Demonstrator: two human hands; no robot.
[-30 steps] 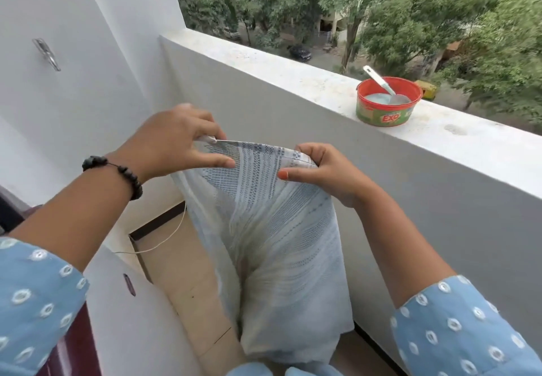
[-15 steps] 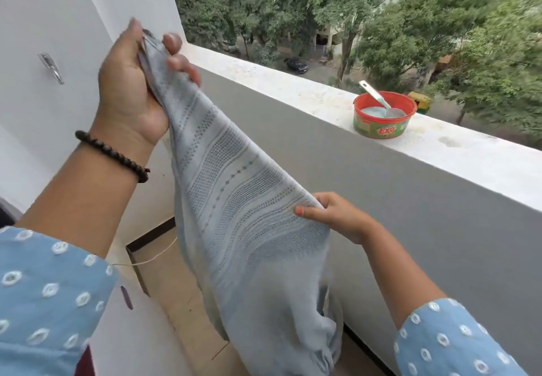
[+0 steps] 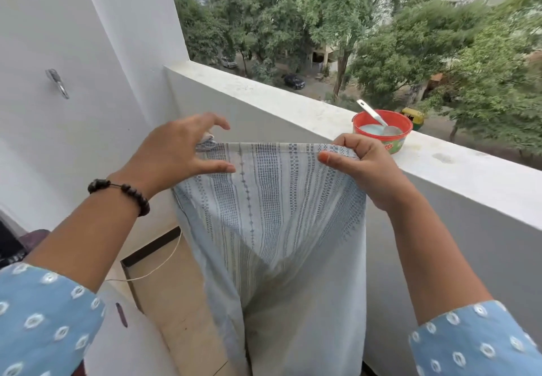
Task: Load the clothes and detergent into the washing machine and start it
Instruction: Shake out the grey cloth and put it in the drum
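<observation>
A pale blue-grey patterned cloth (image 3: 272, 229) hangs in front of me, stretched flat by its top hem. My left hand (image 3: 173, 155) pinches the hem's left corner between thumb and fingers. My right hand (image 3: 360, 167) grips the right corner with curled fingers. A red detergent tub (image 3: 387, 141) with blue powder and a metal spoon (image 3: 374, 116) stands on the balcony ledge, just beyond my right hand. Only a white curved surface (image 3: 132, 343) at the bottom left shows, perhaps the washing machine.
A white parapet wall (image 3: 293, 103) runs from centre to right, with trees and a street far below. A white wall with a metal hook (image 3: 58, 82) stands to the left. A thin cord (image 3: 155, 270) lies over the tiled floor (image 3: 181, 302).
My left hand came down from high up on the left to the level of my right hand. My right hand rose, and the cloth's hem is now pulled straight between them.
</observation>
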